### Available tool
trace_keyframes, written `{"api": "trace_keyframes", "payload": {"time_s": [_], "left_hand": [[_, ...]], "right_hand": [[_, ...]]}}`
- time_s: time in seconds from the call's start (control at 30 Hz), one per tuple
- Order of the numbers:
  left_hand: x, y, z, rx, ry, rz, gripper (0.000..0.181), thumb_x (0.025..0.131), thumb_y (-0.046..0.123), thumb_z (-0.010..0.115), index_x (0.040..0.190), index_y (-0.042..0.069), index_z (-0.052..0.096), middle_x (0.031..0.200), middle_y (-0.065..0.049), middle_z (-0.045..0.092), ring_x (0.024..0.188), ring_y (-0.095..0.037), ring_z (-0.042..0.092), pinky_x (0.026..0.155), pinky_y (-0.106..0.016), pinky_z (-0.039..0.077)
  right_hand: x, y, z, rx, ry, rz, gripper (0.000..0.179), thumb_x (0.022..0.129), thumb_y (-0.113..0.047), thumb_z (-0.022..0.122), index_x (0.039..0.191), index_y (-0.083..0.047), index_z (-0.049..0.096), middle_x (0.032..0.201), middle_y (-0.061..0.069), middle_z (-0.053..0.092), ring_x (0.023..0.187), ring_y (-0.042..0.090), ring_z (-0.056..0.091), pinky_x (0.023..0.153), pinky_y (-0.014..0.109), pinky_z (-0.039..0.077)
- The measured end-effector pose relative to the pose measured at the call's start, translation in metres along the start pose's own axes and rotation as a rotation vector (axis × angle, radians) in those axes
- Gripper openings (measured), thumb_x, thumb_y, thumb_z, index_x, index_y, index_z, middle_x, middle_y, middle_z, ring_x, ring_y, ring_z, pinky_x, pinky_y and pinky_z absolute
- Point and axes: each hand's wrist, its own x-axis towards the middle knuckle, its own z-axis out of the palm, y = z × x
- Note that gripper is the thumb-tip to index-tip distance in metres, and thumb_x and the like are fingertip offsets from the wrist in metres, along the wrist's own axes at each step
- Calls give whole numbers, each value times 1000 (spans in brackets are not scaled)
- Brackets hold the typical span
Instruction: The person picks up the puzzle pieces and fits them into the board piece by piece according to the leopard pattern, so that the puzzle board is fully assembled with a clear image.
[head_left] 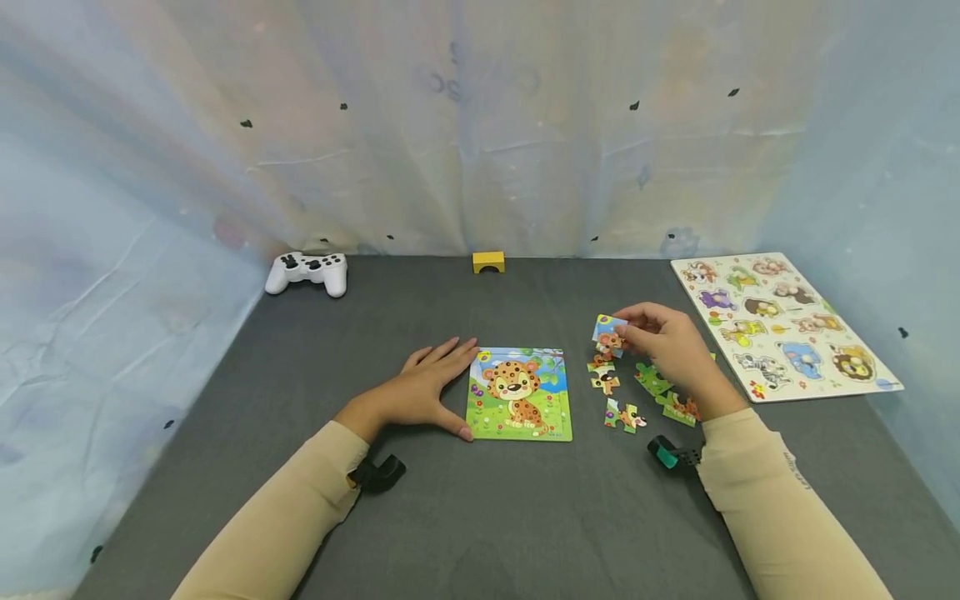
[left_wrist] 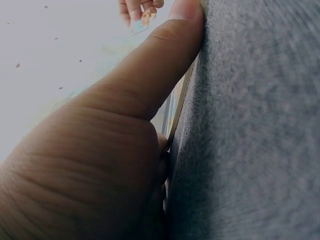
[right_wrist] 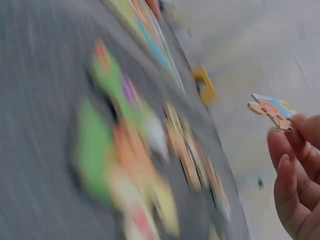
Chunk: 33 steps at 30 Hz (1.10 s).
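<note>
My right hand (head_left: 669, 348) pinches a jigsaw puzzle piece (head_left: 608, 326) between thumb and fingers. Blue with a yellow patch and part of an orange spotted animal, this piece (right_wrist: 271, 109) shows above the table in the right wrist view. To the left lies a square puzzle board (head_left: 557, 410) with a spotted leopard cub on green grass. Spread along the board's left edge is my left hand (head_left: 416, 392), thumb at the lower corner and fingertips at the upper one. Loose puzzle pieces (head_left: 652, 380) lie below and around the right hand, several overlapping.
A white game controller (head_left: 307, 270) is at the back left, and a yellow arch block (head_left: 488, 261) at the back middle. A white board with animal pictures (head_left: 757, 329) lies at the right. Behind the dark grey tabletop (head_left: 480, 517) hangs a pale patterned curtain (head_left: 487, 125).
</note>
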Motion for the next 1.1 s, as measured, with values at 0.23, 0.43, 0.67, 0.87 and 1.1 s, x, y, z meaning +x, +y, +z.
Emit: {"api": "trace_keyframes", "payload": {"time_s": [0.23,0.43,0.67,0.87,1.1], "left_hand": [[1,0,-1,-5,4,5,139,76,79,86,177,17,14,182,3,6,166,-25,0,126,-61,1],[3,2,-3,-6,9,-3,139,76,77,88,177,17,14,182,2,7,166,-25,0,126,-61,1],[1,0,0,10,-10,-16,139,76,81,85,177,18,13,182,3,6,166,-24,0,126,-61,1],[1,0,-2,-16,6,-1,138,76,78,87,177,18,15,182,2,7,166,-25,0,126,-62,0],[3,-3,1,8,-4,-9,138,76,83,82,177,19,14,182,5,5,166,-23,-1,126,-61,0]], "right_hand": [[2,-29,52,103,-191,-15,22,110,-22,71,126,-8,78,87,12,73,76,38,73,64,46,61],[8,-42,96,160,-287,20,19,110,-13,70,124,-2,77,87,12,73,75,32,73,69,43,63],[12,-40,123,197,-267,64,32,110,-6,68,141,2,67,104,13,71,83,26,75,74,39,64],[6,-43,119,-111,-268,-128,35,108,-17,73,140,-3,69,127,9,68,109,26,70,90,47,58],[-10,-58,123,-556,-490,-291,76,108,-50,69,164,-3,49,171,16,40,155,45,33,119,67,32]]}}
